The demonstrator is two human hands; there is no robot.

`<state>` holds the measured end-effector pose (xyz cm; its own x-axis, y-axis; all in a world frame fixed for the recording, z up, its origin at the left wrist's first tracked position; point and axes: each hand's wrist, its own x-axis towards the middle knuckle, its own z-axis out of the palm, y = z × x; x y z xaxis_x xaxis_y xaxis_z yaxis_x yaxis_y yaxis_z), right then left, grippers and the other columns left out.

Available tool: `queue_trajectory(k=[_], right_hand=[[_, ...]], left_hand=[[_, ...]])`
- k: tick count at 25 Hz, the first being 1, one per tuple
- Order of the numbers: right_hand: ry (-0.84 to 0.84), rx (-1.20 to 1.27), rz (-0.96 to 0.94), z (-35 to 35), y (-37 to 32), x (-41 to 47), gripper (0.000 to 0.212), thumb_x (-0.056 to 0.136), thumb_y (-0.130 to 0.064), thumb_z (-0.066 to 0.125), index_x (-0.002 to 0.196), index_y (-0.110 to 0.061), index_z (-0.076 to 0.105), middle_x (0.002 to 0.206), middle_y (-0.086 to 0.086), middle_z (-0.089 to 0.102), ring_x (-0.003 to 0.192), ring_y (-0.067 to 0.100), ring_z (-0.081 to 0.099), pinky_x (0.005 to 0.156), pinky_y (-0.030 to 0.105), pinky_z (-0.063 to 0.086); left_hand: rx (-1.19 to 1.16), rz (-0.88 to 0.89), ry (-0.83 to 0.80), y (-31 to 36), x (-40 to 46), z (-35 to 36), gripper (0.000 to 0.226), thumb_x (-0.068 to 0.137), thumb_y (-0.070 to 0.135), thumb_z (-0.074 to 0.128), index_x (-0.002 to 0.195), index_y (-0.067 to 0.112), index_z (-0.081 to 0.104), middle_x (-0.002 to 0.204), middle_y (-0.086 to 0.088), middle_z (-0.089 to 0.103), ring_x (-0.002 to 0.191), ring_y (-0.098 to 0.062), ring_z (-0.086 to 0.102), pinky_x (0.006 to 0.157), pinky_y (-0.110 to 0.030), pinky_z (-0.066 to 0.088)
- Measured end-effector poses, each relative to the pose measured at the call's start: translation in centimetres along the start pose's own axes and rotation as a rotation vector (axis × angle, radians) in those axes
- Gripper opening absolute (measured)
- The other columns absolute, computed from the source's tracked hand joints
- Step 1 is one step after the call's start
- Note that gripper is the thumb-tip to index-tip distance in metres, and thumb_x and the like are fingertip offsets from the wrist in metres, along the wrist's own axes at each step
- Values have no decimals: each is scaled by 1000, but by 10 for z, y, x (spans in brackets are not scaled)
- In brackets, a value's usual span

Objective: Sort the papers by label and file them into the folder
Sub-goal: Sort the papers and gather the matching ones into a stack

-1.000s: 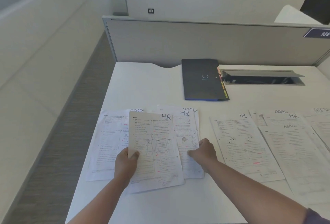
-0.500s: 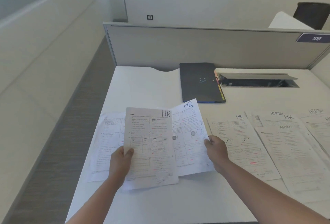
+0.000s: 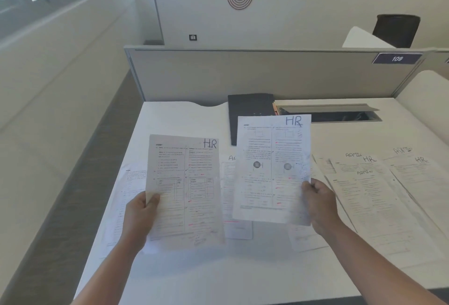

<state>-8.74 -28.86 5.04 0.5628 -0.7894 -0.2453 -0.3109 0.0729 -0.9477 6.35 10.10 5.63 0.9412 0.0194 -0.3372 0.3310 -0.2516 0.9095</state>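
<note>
My left hand grips the left edge of a printed sheet labelled HR, held up above the desk. My right hand pinches the right edge of a second HR sheet, raised higher and partly covering the dark folder at the back of the desk. Beneath the raised sheets lie more papers, one with a partly hidden ADMIN label. To the right lies an overlapping spread of ADMIN and HR papers.
The white desk ends at a grey partition behind the folder. An open cable tray slot sits right of the folder. The desk's left edge drops to a carpeted floor.
Both hands lifted their HR sheets off the desk. The right sheet rose and swung upright to the right, apart from the left one. The camera tilted up.
</note>
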Motion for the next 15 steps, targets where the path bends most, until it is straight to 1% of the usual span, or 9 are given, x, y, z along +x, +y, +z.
queue_trajectory(k=[2,3,5,6,7,9,11,13,15], right_hand=[[-61,18,17,-15,-3,1,24,102,-17,59,81,-16,70,75,-10,71,69,14,62,65,28,53],[-107,34,44,-21,-2,1,23,102,-16,60,84,-15,72,79,-8,76,71,15,67,67,30,57],[-198,61,102,-36,3,3,17,102,-15,61,96,-11,76,97,5,81,86,25,75,82,44,63],[-246,69,114,-46,4,4,17,103,-15,60,100,-9,76,101,9,81,93,29,76,87,49,63],[-292,81,124,-59,5,7,17,103,-14,60,102,-7,76,103,11,80,97,33,76,89,51,62],[-355,114,135,-83,6,11,17,104,-11,58,99,-5,74,102,12,80,96,35,74,86,47,61],[-373,160,138,-106,7,12,18,104,-10,58,93,-6,72,96,11,79,90,31,72,84,42,58],[-379,195,146,-133,9,17,18,104,-10,58,92,-8,70,98,12,79,91,29,72,89,45,58],[-403,207,143,-159,11,25,15,105,-12,57,100,-5,69,105,14,79,96,30,74,92,48,58]], left_hand=[[-3,29,13,11,-10,12,15,104,18,59,101,18,73,98,0,77,95,-24,71,75,-37,55],[-8,40,14,16,-15,21,15,105,18,59,101,18,74,98,0,77,94,-24,71,73,-36,55],[-17,50,-10,26,-27,45,16,104,19,59,102,18,74,98,0,78,95,-24,72,76,-37,56],[-29,51,-30,31,-34,60,16,104,19,59,102,17,75,98,-1,79,96,-25,73,78,-39,57],[-43,52,-50,35,-45,81,17,104,19,59,103,17,76,98,-1,80,97,-26,74,83,-42,58],[-82,52,-107,40,-68,123,17,104,18,59,106,14,76,101,-4,81,99,-30,75,91,-49,59],[-122,54,-185,47,-95,167,19,105,15,57,109,9,75,103,-9,80,99,-33,75,91,-50,60],[-141,51,-238,55,-121,210,20,105,12,55,110,7,74,104,-13,80,100,-35,75,90,-49,60],[-149,55,-263,62,-145,242,22,106,11,53,109,7,74,104,-13,80,98,-34,76,89,-49,59]])
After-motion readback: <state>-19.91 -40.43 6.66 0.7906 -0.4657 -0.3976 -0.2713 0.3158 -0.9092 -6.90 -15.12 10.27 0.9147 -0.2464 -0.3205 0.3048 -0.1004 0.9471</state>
